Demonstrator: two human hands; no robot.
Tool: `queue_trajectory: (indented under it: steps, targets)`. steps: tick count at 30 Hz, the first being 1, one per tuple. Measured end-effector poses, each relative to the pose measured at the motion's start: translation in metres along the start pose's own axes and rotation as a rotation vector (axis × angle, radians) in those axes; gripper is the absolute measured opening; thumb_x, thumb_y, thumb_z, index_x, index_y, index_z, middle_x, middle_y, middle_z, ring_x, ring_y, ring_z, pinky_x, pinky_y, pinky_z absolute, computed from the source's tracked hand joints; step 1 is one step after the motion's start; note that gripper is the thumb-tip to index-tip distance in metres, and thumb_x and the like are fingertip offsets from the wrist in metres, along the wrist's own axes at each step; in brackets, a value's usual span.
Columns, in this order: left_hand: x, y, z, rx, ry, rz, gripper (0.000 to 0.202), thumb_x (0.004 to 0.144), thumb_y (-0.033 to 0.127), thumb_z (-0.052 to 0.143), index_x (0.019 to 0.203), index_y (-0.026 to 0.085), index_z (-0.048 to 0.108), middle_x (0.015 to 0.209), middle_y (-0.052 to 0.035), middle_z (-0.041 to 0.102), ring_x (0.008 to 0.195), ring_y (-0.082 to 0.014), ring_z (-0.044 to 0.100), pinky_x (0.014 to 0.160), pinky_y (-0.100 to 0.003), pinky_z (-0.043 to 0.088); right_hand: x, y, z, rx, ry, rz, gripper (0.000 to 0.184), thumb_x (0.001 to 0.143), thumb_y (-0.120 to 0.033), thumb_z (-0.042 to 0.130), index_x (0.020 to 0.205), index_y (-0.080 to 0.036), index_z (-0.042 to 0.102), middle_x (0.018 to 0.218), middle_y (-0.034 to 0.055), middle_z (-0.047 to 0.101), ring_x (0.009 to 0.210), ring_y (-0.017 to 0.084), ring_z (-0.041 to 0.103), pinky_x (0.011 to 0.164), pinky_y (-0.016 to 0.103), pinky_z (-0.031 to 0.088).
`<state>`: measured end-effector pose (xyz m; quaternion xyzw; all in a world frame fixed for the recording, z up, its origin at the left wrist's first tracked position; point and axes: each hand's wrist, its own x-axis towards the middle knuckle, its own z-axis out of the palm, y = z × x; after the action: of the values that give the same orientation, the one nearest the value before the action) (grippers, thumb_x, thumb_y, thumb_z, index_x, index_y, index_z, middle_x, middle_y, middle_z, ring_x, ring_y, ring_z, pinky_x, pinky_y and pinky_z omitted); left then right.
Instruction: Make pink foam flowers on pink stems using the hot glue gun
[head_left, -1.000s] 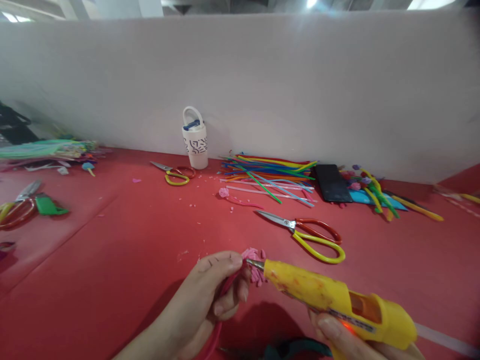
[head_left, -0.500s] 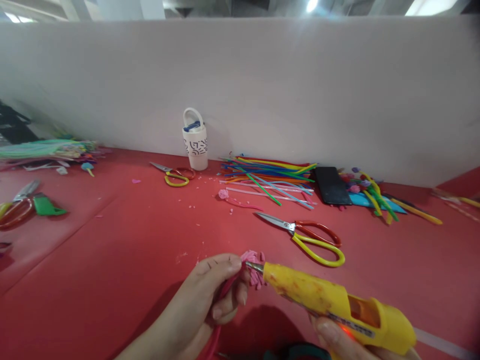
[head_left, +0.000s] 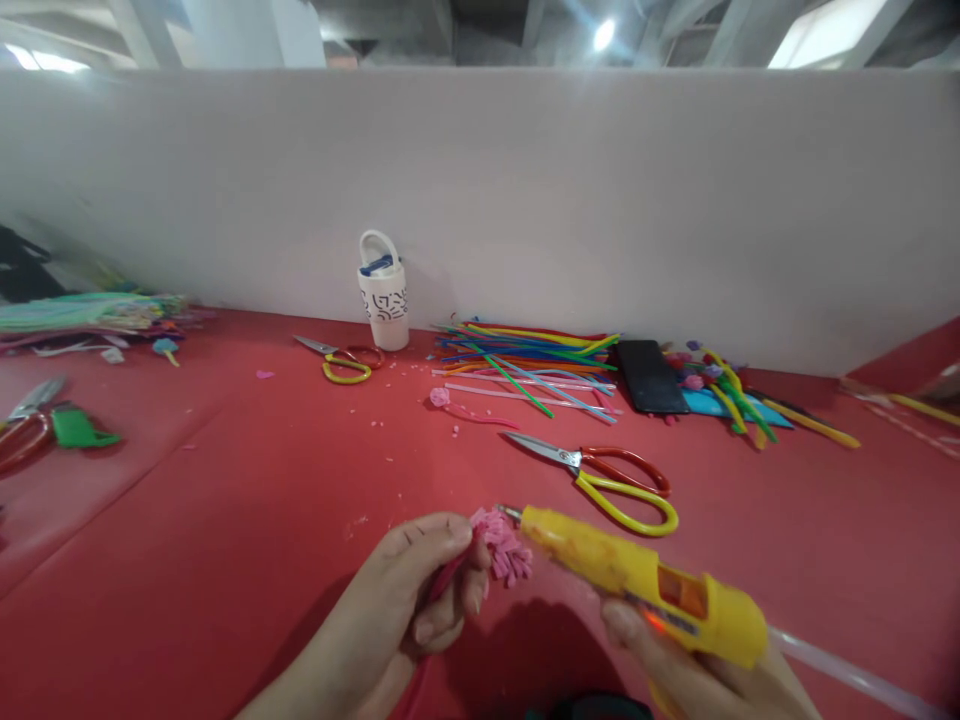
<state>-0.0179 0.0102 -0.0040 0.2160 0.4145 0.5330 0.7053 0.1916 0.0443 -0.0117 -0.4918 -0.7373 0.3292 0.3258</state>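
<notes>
Behind our red table stands a white panel. With our right hand we grip the yellow glue gun, the thumb lying along its side. Beyond it rest the scissors with one red and one yellow handle. With our left hand we pinch the pink fringed piece, above the table. Its upper edge is just beside the metal nozzle; whether they touch, we cannot tell.

The left hand and right hand made two, with one glue gun and one pink fringed piece. Left scissors, far scissors and right scissors made three clearly visible pairs; one tumbler and one phone showed.
</notes>
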Motion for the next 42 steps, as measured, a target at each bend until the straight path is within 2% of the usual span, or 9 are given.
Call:
queue_trajectory:
  steps: [3,7,12,18,23,27,31,37,42]
  targets:
    - [0.0,0.001,-0.001,0.026,0.007,0.023,0.025,0.085,0.022,0.047,0.068,0.012,0.062,0.055,0.0011,0.056,0.036,0.0001,0.024,0.037,-0.014,0.016,0.013,0.0,-0.002,-0.009,-0.022,0.177,0.015,0.072,-0.03,0.055,0.076,-0.02,0.067,0.067,0.0004,0.067,0.063,0.018,0.064,0.053,0.022,0.051]
    - [0.0,0.002,-0.001,0.068,0.013,0.021,0.025,0.085,0.022,0.046,0.069,0.012,0.062,0.055,0.0018,0.054,0.037,-0.0001,0.023,0.037,-0.014,0.016,0.028,0.012,-0.009,0.06,-0.11,0.346,0.023,0.068,-0.022,0.047,0.083,-0.016,0.063,0.051,-0.0047,0.053,0.042,0.011,0.047,0.039,0.02,0.036]
    - [0.0,0.002,-0.002,0.087,0.019,0.019,0.025,0.086,0.025,0.046,0.07,0.012,0.061,0.055,0.0023,0.054,0.036,0.0003,0.021,0.037,-0.015,0.017,0.041,0.019,-0.015,-0.3,-0.087,0.294,0.036,0.081,-0.038,0.039,0.064,-0.014,0.059,0.059,0.0039,0.06,0.053,0.015,0.056,0.048,0.023,0.038]
    - [0.001,0.001,-0.004,0.087,0.052,-0.023,0.024,0.084,0.026,0.05,0.071,0.012,0.063,0.055,0.0023,0.055,0.035,0.0006,0.022,0.036,-0.014,0.018,0.043,0.026,-0.01,-0.619,-0.104,0.265,0.037,0.081,-0.036,0.048,0.051,-0.016,0.054,0.049,0.0068,0.057,0.048,0.018,0.055,0.045,0.025,0.027]
    - [0.003,0.001,-0.005,0.086,0.048,-0.013,0.023,0.084,0.026,0.051,0.07,0.012,0.063,0.055,0.002,0.056,0.035,0.0008,0.024,0.036,-0.014,0.019,0.04,0.014,-0.009,-0.757,-0.013,0.115,0.028,0.086,-0.029,0.045,0.068,-0.014,0.059,0.071,0.0129,0.063,0.068,0.023,0.06,0.055,0.028,0.034]
    - [0.006,0.001,-0.007,0.082,0.061,0.008,0.023,0.084,0.025,0.051,0.07,0.012,0.063,0.055,0.0021,0.056,0.034,0.001,0.023,0.035,-0.014,0.018,0.035,-0.011,0.008,-0.635,-0.211,-0.209,0.009,0.082,-0.016,0.054,0.076,-0.02,0.06,0.079,0.0013,0.063,0.076,0.015,0.058,0.065,0.023,0.038]
    - [0.006,0.003,-0.007,0.058,0.038,0.021,0.022,0.084,0.025,0.051,0.07,0.011,0.062,0.053,0.0022,0.055,0.033,0.0008,0.023,0.034,-0.014,0.018,0.037,-0.023,0.045,-0.612,-0.356,-0.536,0.012,0.083,-0.01,0.051,0.081,-0.016,0.061,0.081,0.0049,0.062,0.075,0.018,0.054,0.065,0.028,0.037]
    - [0.002,0.005,-0.004,0.038,0.003,0.06,0.022,0.084,0.025,0.05,0.071,0.011,0.062,0.054,0.0019,0.055,0.034,0.0009,0.024,0.035,-0.014,0.019,0.051,-0.013,0.084,-0.566,-0.373,-0.545,0.015,0.083,-0.008,0.05,0.075,-0.013,0.061,0.079,0.0079,0.062,0.076,0.02,0.053,0.066,0.031,0.036]
    - [0.002,0.005,-0.004,0.031,-0.003,0.058,0.022,0.084,0.023,0.049,0.071,0.012,0.063,0.054,0.0018,0.056,0.034,0.0005,0.025,0.036,-0.014,0.019,0.057,-0.02,0.062,-0.408,-0.307,-0.366,0.014,0.084,-0.007,0.046,0.079,-0.015,0.057,0.071,0.0026,0.062,0.064,0.014,0.055,0.059,0.025,0.04]
